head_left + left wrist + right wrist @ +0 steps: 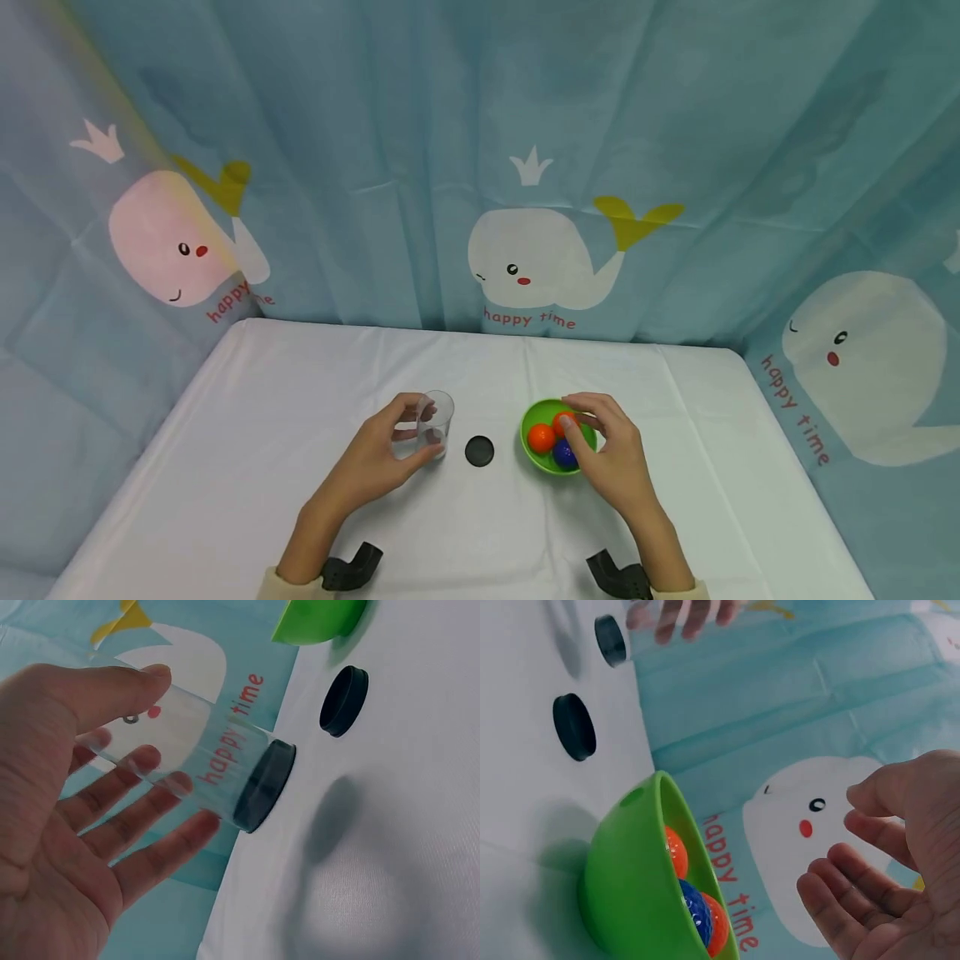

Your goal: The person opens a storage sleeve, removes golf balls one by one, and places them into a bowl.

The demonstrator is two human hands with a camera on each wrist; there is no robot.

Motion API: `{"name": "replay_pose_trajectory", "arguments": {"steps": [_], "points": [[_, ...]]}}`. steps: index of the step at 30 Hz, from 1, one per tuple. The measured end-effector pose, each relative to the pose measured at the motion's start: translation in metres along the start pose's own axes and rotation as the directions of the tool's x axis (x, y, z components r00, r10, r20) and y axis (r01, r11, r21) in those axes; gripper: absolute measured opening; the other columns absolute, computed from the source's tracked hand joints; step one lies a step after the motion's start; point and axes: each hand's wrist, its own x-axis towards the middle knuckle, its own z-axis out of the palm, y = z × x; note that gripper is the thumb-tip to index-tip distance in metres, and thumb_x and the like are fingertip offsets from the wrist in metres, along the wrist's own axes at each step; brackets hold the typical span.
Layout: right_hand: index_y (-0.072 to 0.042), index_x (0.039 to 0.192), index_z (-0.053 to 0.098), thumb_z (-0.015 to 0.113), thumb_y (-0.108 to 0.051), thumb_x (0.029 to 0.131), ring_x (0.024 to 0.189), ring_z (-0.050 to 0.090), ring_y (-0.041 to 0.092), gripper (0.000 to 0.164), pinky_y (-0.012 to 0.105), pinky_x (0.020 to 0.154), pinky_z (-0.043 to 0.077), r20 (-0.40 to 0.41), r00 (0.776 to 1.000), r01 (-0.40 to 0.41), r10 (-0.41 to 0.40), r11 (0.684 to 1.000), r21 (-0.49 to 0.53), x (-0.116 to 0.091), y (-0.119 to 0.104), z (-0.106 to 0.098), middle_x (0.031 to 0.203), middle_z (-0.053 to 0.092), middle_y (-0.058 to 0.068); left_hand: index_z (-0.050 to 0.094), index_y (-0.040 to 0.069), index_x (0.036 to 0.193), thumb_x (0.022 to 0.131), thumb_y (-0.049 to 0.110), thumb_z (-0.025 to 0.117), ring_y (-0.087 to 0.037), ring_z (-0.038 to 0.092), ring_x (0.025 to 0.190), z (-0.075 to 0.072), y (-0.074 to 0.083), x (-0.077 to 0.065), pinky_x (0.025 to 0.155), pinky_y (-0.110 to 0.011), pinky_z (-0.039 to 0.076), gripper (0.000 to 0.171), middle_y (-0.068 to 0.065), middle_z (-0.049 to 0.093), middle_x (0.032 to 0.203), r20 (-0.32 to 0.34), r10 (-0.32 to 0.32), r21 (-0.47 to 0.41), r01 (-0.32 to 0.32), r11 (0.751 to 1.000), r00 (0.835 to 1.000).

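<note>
My left hand (377, 457) holds a clear plastic canister (441, 417), thumb on the near side and fingers round the far side. In the left wrist view a black base (265, 786) closes the canister's lower end; through its clear wall nothing shows inside. A round black lid (479, 451) lies on the cloth between the canister and a green bowl (622, 877). In the bowl are two orange balls (541, 438) and a blue ball (696, 911), dimpled like golf balls. Over the bowl's right side hovers my right hand (613, 457), fingers bent, holding nothing.
A white cloth (225, 467) covers the table. Behind it and along both sides hangs a blue-green curtain (345, 250) printed with whales. Black straps (351, 568) sit at both wrists.
</note>
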Motion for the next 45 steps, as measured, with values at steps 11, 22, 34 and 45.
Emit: {"name": "replay_pose_trajectory", "arguments": {"steps": [11, 22, 34, 45], "points": [[-0.006, 0.119, 0.074, 0.068, -0.001, 0.101, 0.108, 0.068, 0.005, 0.019, 0.011, 0.098, 0.056, -0.02, 0.998, -0.064, 0.066, 0.993, 0.104, 0.003, 0.0, -0.011, 0.116, 0.07, 0.013, 0.057, 0.02, 0.137, 0.089, 0.022, 0.088, -0.02, 0.069, 0.12, -0.005, -0.004, 0.001, 0.098, -0.03, 0.062, 0.057, -0.006, 0.07, 0.13, 0.02, -0.039, -0.043, 0.04, 0.998, 0.999], [-0.008, 0.123, 0.072, 0.067, -0.017, 0.105, 0.109, 0.07, 0.005, 0.02, 0.01, 0.097, 0.055, 0.023, 0.968, -0.253, 0.252, 0.962, 0.099, 0.002, 0.001, -0.022, 0.121, 0.07, 0.005, 0.057, 0.01, 0.136, 0.089, 0.019, 0.087, -0.026, 0.068, 0.118, -0.006, -0.015, -0.005, 0.097, -0.032, 0.063, 0.056, -0.006, 0.069, 0.128, 0.044, -0.068, -0.053, 0.07, 0.996, 0.997], [-0.007, 0.124, 0.071, 0.066, -0.019, 0.106, 0.108, 0.068, -0.002, 0.022, 0.009, 0.096, 0.055, 0.01, 0.959, -0.283, 0.283, 0.957, 0.069, 0.006, 0.003, -0.025, 0.122, 0.071, 0.008, 0.055, 0.016, 0.131, 0.088, 0.018, 0.088, -0.023, 0.065, 0.119, -0.009, -0.023, -0.003, 0.098, -0.036, 0.063, 0.054, -0.01, 0.066, 0.127, 0.121, -0.131, -0.013, 0.133, 0.991, 0.984], [-0.008, 0.124, 0.072, 0.066, -0.02, 0.106, 0.107, 0.069, -0.001, 0.022, 0.008, 0.095, 0.055, 0.004, 0.953, -0.302, 0.302, 0.951, 0.066, 0.005, 0.004, -0.024, 0.122, 0.072, 0.008, 0.053, 0.02, 0.13, 0.09, 0.02, 0.086, -0.019, 0.064, 0.115, -0.012, -0.022, -0.006, 0.094, -0.032, 0.063, 0.052, -0.002, 0.064, 0.124, 0.14, -0.156, -0.042, 0.163, 0.986, 0.978]]}}
